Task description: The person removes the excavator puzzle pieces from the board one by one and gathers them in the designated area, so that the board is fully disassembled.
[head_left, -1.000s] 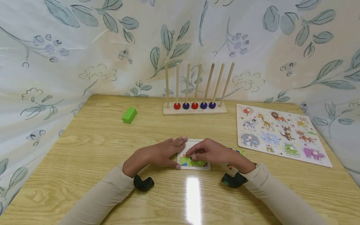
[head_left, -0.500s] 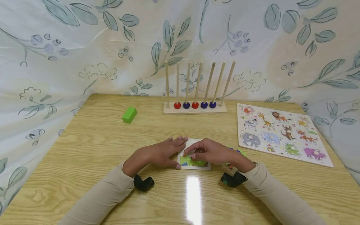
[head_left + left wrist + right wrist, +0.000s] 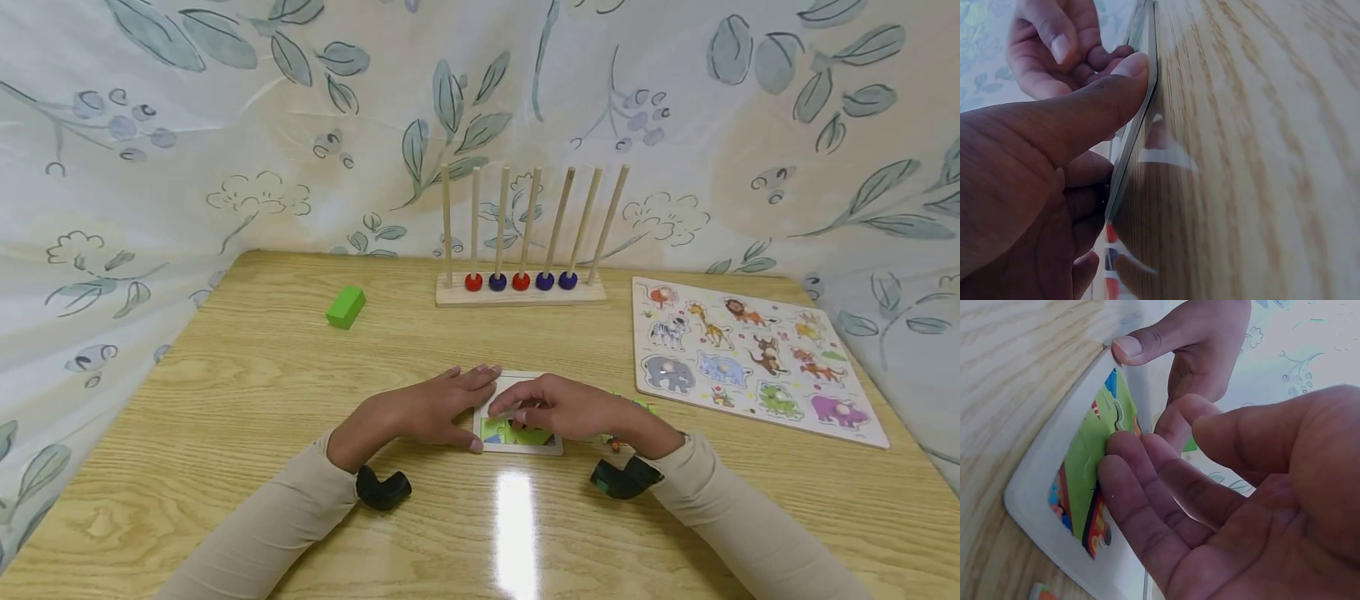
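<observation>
A small white-rimmed jigsaw tray (image 3: pixel 1029 487) lies on the table between the hands, with green picture pieces (image 3: pixel 1088 450) fitted along its near side. The left hand (image 3: pixel 442 408) rests along the tray's left edge, fingers spread toward the far side and thumb at the near corner. Over the tray is the right hand (image 3: pixel 551 406), palm down. In the right wrist view its fingertips touch the green pieces, and its thumb stands apart with nothing pinched. Part of the tray is hidden under the right hand. Loose puzzle pieces (image 3: pixel 617 446) lie beside the right wrist, partly covered by it.
An animal peg puzzle board (image 3: pixel 750 358) lies at the right. At the back stands a wooden bead rack (image 3: pixel 521 296) with upright rods and red and blue beads. A green block (image 3: pixel 346 307) sits at the back left. Patterned cloth hangs behind the table.
The right hand's index fingertip has shifted slightly on the tray, and the orange bit beside it is now covered. The left hand stays in place.
</observation>
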A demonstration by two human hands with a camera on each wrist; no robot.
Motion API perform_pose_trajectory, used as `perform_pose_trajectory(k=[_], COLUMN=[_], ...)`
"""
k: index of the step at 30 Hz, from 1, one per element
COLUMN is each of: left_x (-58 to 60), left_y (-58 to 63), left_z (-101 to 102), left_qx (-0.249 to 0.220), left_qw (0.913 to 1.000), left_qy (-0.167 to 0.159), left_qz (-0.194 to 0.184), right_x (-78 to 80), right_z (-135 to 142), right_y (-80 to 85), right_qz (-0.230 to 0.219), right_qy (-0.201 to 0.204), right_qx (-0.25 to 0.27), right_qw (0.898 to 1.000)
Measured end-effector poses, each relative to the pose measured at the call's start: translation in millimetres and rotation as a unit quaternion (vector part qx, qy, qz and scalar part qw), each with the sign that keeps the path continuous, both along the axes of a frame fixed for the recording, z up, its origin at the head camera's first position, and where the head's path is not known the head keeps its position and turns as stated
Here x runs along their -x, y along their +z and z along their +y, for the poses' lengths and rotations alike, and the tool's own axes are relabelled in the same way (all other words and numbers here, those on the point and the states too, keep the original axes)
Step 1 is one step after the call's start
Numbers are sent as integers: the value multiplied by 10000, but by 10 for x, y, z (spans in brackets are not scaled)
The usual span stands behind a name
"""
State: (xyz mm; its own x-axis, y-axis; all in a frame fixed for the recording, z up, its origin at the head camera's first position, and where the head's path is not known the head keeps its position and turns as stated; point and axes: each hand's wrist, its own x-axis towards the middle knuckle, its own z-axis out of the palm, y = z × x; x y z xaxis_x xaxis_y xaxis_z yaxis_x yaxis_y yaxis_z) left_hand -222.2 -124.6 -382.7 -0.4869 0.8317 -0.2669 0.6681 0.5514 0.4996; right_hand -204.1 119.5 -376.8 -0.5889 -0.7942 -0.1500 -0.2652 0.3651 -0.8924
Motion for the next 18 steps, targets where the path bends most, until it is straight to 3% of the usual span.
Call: perform_pose_trajectory(k=[8, 18], left_x=[-12, -24], left_y=[9, 5], left_z=[1, 6], left_qx=[-1, -68], left_qw=[9999, 9999], left_qy=[126, 131], left_qz=[-58, -87], right_x=[3, 1], right_z=[-6, -35], right_y=[-23, -43], right_qz=[-7, 238], right_qy=[41, -217], right_qx=[394, 350], right_qw=[9992, 9989])
